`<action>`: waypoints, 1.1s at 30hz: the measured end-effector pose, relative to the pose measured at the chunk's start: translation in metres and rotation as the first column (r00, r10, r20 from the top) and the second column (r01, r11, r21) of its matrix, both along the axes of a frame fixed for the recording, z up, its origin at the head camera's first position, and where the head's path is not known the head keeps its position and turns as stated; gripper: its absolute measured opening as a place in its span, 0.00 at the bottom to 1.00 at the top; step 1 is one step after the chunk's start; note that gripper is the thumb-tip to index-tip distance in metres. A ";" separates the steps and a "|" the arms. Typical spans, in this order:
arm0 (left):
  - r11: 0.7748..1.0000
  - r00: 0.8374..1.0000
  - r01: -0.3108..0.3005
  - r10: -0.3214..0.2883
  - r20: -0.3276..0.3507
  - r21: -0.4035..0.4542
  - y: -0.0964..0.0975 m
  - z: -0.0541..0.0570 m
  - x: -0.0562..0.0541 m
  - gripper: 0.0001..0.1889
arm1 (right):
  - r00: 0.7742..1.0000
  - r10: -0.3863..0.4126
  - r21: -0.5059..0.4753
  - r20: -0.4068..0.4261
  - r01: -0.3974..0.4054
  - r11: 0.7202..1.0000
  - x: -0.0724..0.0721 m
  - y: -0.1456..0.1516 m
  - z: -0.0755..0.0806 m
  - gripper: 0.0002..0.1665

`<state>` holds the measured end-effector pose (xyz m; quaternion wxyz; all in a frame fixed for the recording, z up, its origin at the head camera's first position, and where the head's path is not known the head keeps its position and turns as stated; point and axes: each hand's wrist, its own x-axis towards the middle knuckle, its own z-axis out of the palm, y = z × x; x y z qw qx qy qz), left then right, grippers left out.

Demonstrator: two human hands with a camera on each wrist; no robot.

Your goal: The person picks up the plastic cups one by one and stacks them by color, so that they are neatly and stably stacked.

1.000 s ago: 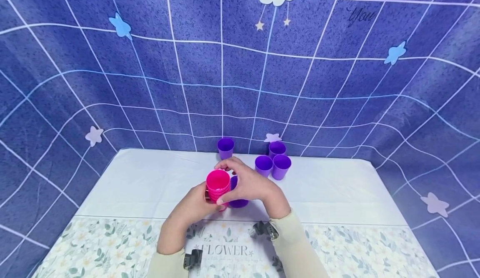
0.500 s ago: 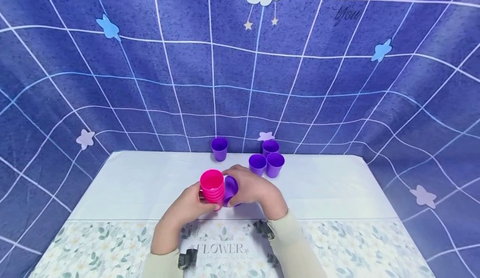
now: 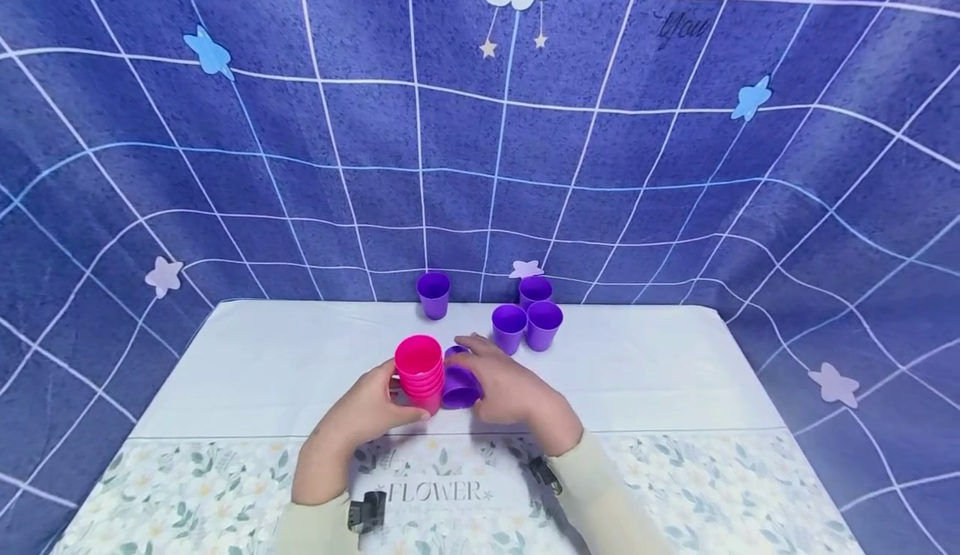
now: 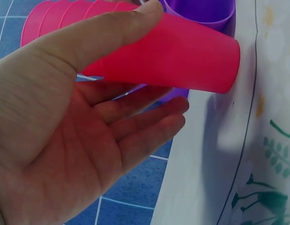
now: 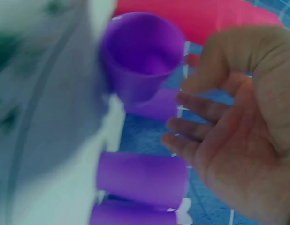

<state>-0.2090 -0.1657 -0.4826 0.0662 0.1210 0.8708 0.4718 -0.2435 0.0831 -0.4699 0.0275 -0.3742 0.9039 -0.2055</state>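
We're watching the purple cup, tipped over between the 2 hands, its mouth facing the person and its long axis running away; the right hand is nearer, just to its right, fingers loose with no grip we can make out (whether a fingertip brushes it, we can't tell). Just to its left we have the pink stack, roughly upright, grasped by the left hand with the thumb across its front. Smooth, plastic-looking, tapered walls all round, and we spot ridged rims on that stack! Further out we find 3 clustered cups and 1 lone cup, all purple and upright, on white cloth, before a blue-violet, gridded backdrop.
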 end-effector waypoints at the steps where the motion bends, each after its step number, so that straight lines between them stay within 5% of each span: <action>1: 1.000 1.000 0.001 -0.001 0.006 -0.005 0.000 0.000 0.000 0.39 | 1.000 0.007 0.001 -0.026 -0.007 1.000 -0.001 0.002 -0.006 0.49; 7: 0.999 1.000 0.014 -0.013 0.022 -0.031 -0.003 -0.003 -0.001 0.38 | 0.985 0.016 0.049 -0.172 -0.008 0.999 -0.005 0.005 -0.031 0.48; 16: 0.999 0.999 -0.006 0.007 0.039 -0.044 -0.004 -0.004 -0.003 0.35 | 0.969 -0.030 0.137 -0.247 0.065 0.988 0.000 0.006 -0.035 0.33; 22: 0.997 0.998 -0.027 0.032 0.062 -0.074 -0.004 -0.002 -0.001 0.31 | 0.975 -0.020 0.090 -0.220 0.041 0.995 0.004 0.013 -0.031 0.34; 33: 0.992 0.997 -0.037 0.046 0.065 -0.123 -0.004 -0.001 0.006 0.35 | 0.989 -0.105 0.083 -0.101 0.113 0.990 0.012 0.023 -0.028 0.36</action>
